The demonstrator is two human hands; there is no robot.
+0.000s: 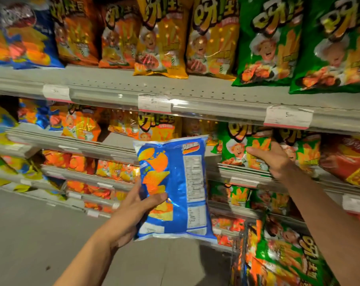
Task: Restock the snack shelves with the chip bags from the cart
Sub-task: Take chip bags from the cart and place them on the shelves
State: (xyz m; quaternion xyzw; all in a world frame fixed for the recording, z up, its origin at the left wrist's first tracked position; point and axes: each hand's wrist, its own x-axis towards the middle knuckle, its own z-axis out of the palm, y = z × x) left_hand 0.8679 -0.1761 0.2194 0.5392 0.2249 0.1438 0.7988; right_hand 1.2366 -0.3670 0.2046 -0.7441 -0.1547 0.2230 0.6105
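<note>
Left hand (131,211) up at centre frame, gripping a blue chip bag (175,188) by its left edge, thumb curled across the front and the other fingers hidden behind it; the bag stands upright with its back label panel facing the camera, held in the air in front of the shelves. Over at right of centre, the right hand (271,159) reaches onto a lower shelf (245,172), fingers wrapped round a green chip bag (249,149) that stands there, thumb laid across its front. Beside that one, further right, more green bags and a red bag (348,159) lean on the same level. Above, the upper shelf (175,89) carries a row: blue bags at upper left, orange and yellow bags in the middle, green bags (298,42) at upper right, with white price tags (288,117) clipped along its front rail. In the lower right corner, green and orange bags are piled in a wire cart (239,254). Grey floor (30,234) fills the lower left.
</note>
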